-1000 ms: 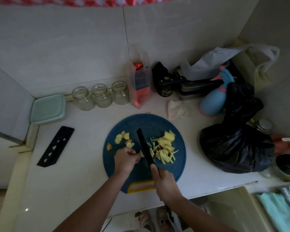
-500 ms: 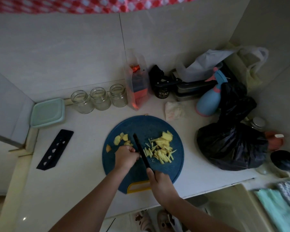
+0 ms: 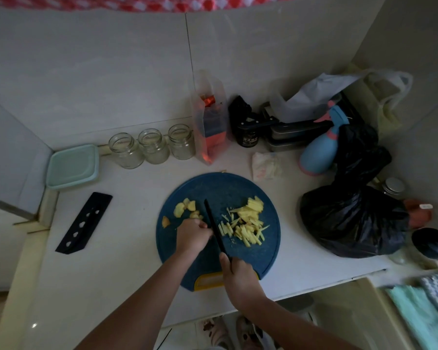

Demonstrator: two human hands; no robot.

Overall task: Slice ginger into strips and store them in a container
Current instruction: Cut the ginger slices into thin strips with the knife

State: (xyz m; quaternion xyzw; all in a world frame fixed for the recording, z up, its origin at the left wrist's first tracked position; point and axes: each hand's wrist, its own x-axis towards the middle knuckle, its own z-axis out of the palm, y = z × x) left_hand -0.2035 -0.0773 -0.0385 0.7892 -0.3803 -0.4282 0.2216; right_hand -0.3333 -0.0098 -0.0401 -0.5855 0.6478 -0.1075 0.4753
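Observation:
A round blue cutting board (image 3: 220, 188) lies on the white counter. Flat ginger slices (image 3: 185, 207) sit on its left part, and a pile of cut ginger strips (image 3: 245, 223) lies on its right part. My right hand (image 3: 238, 276) grips the handle of a black knife (image 3: 214, 228), whose blade runs between slices and strips. My left hand (image 3: 191, 234) is curled, fingertips against the blade's left side, pinning a piece of ginger that stays hidden under the fingers. A pale green lidded container (image 3: 72, 166) stands at the far left.
Three open glass jars (image 3: 151, 146) line the back wall. A black knife sheath (image 3: 84, 223) lies left of the board. A full black plastic bag (image 3: 352, 218), a blue spray bottle (image 3: 320, 152) and a tall clear bag (image 3: 210, 122) crowd the right and back.
The knife blade and my left hand have shifted slightly left along the ginger, and a few more strips lie beside the blade. The camera view has drifted a little.

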